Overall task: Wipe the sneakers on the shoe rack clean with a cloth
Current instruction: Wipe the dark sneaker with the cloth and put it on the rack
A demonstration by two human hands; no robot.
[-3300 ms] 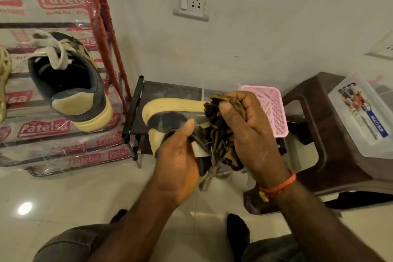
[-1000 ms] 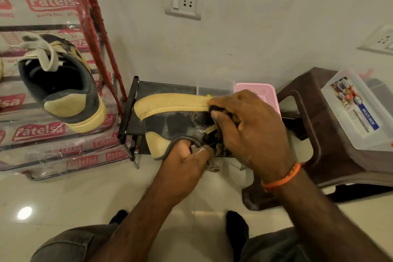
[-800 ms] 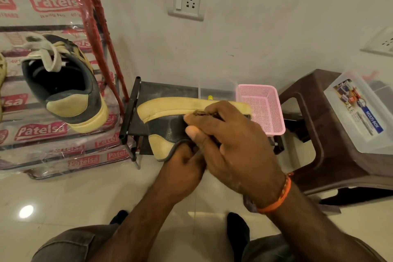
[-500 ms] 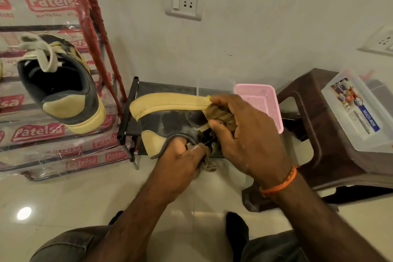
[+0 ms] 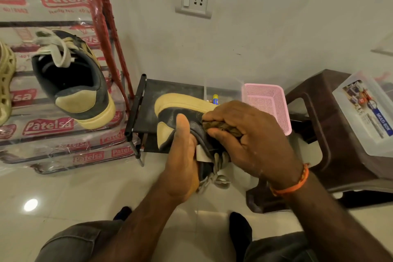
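**Thumb shifts onto the side panel as the wiping goes on**

Half a second ago the left hand (image 5: pixel 180 164) gripped the sneaker (image 5: pixel 180 117) from below at the collar, thumb tucked out of sight. Now the thumb lies straight up along the dark side panel, near the tan heel patch, with the other fingers hidden under the shoe, apparently wrapped around it. The right hand (image 5: pixel 248 134) has slid a little lower on the side; its fingers are curled around the bunched brown cloth (image 5: pixel 223 126) and press it against the dark leather just below the yellow sole. I take this as a re-grip to steady the shoe for further strokes, so this sneaker is mid-wipe, not finished.

The sneaker is held in the air in front of the small black stand (image 5: pixel 148 100), off the shoe rack (image 5: pixel 53 140). It lies on its side, sole edge facing up and away. Its long axis runs roughly left to right, heel to the left, toe hidden under the right hand. Laces dangle below. Its mate (image 5: pixel 74 78) sits on the rack, heel towards the camera.
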